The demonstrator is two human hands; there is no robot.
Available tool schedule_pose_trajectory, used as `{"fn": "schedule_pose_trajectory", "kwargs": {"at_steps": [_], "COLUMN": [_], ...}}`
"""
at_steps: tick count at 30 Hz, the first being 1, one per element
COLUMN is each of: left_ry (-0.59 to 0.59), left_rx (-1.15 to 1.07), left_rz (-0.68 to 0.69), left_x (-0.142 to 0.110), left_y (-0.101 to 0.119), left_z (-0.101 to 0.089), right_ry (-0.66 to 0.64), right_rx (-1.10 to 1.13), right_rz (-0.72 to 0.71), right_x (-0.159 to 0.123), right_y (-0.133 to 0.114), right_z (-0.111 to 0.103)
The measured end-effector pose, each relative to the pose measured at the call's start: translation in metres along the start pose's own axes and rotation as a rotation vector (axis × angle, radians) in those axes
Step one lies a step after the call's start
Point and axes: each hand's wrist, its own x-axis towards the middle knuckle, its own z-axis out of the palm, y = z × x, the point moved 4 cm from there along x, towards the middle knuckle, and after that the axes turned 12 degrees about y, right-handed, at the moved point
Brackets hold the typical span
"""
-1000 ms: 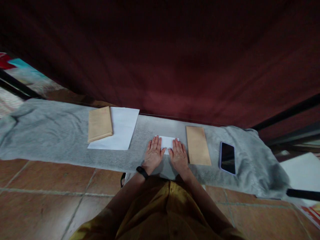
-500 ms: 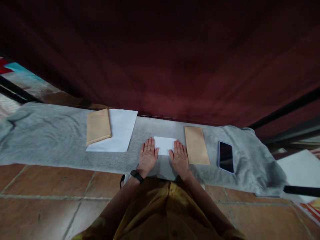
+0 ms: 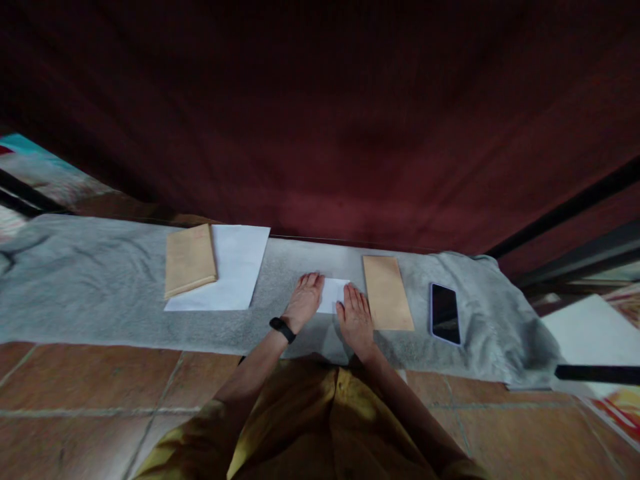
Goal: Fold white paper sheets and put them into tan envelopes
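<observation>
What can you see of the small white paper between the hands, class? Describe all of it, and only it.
The small white paper looks thin, smooth and roughly rectangular, with no print that shows. It lies flat on the grey cloth, its long side running left to right. The left hand covers its left end, and the fingers of the right hand rest at its right end. Whether it is folded in layers cannot be told.

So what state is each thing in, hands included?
Small paper, flat, edges under hands
Left hand, fingers extended
Right hand, fingers extended
Large sheet, flat, partly covered
Thick brown packet, lying flat
Thin brown packet, flat
Phone, face up, screen dark
Grey cloth, partly rumpled
</observation>
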Motion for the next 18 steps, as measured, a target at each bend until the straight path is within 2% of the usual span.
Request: {"fn": "schedule_pose_trajectory", "kwargs": {"at_steps": [7,11,15,18], "left_ry": [0.005,0.074,0.260,0.295], "left_rx": [-0.037,-0.061,-0.082,-0.077], "left_rz": [-0.021,-0.048,-0.017,0.057], "left_x": [0.021,0.025,0.016,-0.005], "left_y": [-0.012,-0.010,-0.001,0.004], "left_z": [-0.010,-0.034,-0.062,-0.060], "right_ry": [0.015,0.038,0.061,0.089], "right_rx": [0.100,0.243,0.383,0.435], "right_rz": [0.067,0.148,0.251,0.289], "right_x": [0.002,0.002,0.000,-0.002], "right_y": [0.003,0.008,0.016,0.019], "right_z": [-0.003,-0.004,-0.007,-0.009]}}
